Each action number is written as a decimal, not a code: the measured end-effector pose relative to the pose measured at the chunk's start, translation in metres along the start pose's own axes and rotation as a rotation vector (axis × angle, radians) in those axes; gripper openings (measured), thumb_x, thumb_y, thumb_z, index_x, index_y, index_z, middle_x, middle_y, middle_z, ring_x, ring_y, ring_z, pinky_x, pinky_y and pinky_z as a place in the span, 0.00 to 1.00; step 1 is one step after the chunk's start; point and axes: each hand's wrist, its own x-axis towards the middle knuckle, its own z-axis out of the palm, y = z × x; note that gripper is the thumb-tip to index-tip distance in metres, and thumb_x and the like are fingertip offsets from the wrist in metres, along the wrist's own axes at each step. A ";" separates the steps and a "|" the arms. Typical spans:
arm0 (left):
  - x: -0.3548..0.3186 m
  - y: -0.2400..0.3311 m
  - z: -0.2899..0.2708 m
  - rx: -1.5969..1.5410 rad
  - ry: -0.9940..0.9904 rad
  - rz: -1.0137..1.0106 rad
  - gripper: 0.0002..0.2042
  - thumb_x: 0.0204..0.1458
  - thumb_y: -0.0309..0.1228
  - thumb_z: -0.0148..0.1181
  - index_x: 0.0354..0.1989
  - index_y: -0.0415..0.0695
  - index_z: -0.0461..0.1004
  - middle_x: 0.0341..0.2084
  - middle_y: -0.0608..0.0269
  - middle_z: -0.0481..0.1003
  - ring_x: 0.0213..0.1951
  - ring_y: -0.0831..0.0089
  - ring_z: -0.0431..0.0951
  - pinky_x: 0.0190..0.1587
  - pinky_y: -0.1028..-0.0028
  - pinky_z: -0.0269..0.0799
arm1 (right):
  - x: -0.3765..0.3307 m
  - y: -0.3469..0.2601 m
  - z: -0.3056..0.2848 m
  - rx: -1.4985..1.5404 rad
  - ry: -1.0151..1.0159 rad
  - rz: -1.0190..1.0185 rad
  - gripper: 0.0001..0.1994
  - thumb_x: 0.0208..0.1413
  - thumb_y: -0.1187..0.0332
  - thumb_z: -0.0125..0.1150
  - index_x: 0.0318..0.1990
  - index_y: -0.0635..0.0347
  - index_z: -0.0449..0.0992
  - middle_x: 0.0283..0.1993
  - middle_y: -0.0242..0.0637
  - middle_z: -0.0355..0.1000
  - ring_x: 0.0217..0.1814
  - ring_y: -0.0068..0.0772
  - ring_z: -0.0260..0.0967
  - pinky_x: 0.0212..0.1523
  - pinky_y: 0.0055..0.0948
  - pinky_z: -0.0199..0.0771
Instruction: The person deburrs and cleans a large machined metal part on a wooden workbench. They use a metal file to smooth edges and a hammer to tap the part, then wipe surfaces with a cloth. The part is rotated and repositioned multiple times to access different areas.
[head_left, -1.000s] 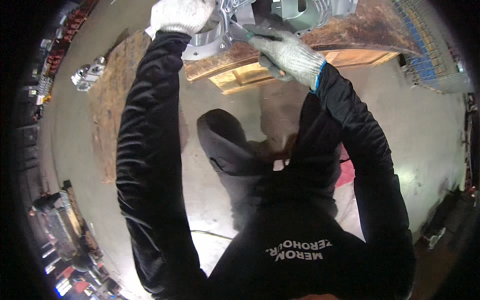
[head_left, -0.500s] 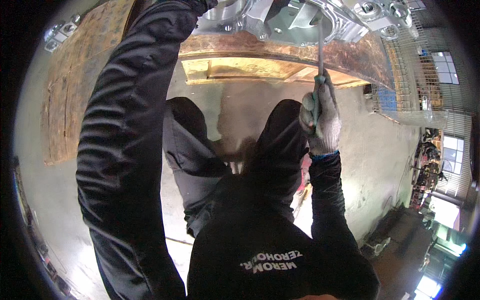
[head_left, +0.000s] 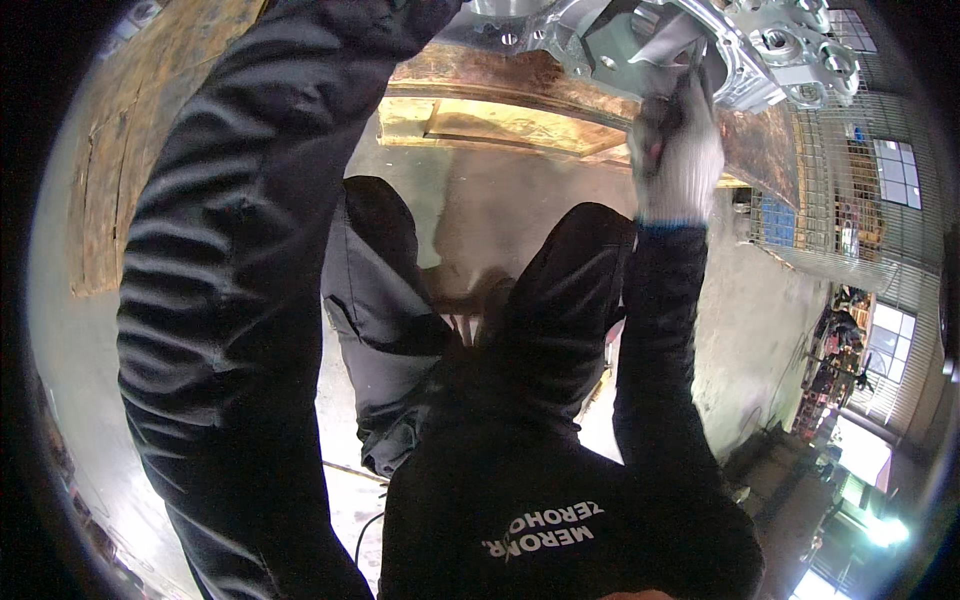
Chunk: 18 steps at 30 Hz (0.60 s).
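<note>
A large silver machined metal casting (head_left: 745,70) with bores and bolt holes lies along the top edge. At its near right side is my right hand (head_left: 680,150), in a white knitted glove with a blue cuff edge. Its fingers are closed around a slim tool with a green handle and a long thin shaft; handle and shaft are mostly hidden or blurred now, and showed more plainly before. The hand reaches into the casting's hollow. My left arm (head_left: 230,250), in a black sleeve, stretches up past the top edge, so the left hand is out of sight.
Beneath the casting stands a wooden crate or pallet (head_left: 500,122). Another wooden board (head_left: 135,165) lies at the left. A wire mesh cage (head_left: 830,170) stands at the right. My knees (head_left: 575,260) are close in front of the crate on the grey floor.
My right hand has moved up and slightly right, closer to the casting, with the tool's shaft going deeper into its hollow. The whole view has shifted a little.
</note>
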 end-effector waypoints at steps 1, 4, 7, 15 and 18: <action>0.001 0.001 -0.001 0.007 0.006 -0.004 0.24 0.62 0.45 0.43 0.33 0.42 0.84 0.28 0.50 0.83 0.32 0.55 0.85 0.37 0.58 0.81 | 0.010 0.002 0.003 0.068 -0.012 -0.034 0.14 0.71 0.67 0.49 0.59 0.57 0.72 0.25 0.30 0.66 0.19 0.18 0.57 0.19 0.20 0.58; -0.004 -0.011 0.000 0.018 0.031 0.002 0.23 0.62 0.45 0.44 0.34 0.42 0.84 0.29 0.50 0.83 0.33 0.55 0.85 0.38 0.58 0.81 | -0.028 0.013 0.012 -0.235 0.058 -0.171 0.20 0.71 0.68 0.49 0.67 0.60 0.67 0.29 0.28 0.67 0.23 0.16 0.60 0.21 0.20 0.61; -0.007 -0.017 0.002 0.007 0.062 0.063 0.23 0.61 0.45 0.45 0.34 0.42 0.84 0.29 0.50 0.83 0.34 0.56 0.85 0.39 0.58 0.81 | -0.043 0.017 0.010 -0.336 0.051 -0.172 0.25 0.71 0.67 0.50 0.73 0.61 0.63 0.27 0.27 0.67 0.21 0.15 0.61 0.18 0.22 0.59; -0.002 -0.005 0.002 -0.003 0.054 -0.020 0.23 0.61 0.44 0.44 0.32 0.41 0.84 0.28 0.48 0.82 0.31 0.52 0.84 0.38 0.56 0.81 | -0.061 0.023 -0.022 -0.438 0.036 -0.211 0.24 0.71 0.67 0.52 0.72 0.63 0.63 0.28 0.23 0.65 0.23 0.12 0.56 0.22 0.17 0.61; 0.002 -0.006 -0.003 -0.026 0.048 -0.033 0.23 0.60 0.45 0.45 0.31 0.42 0.84 0.26 0.45 0.82 0.31 0.49 0.84 0.38 0.54 0.80 | -0.062 -0.007 -0.029 -0.474 -0.004 -0.067 0.26 0.72 0.65 0.51 0.75 0.60 0.59 0.25 0.23 0.64 0.20 0.12 0.56 0.20 0.18 0.60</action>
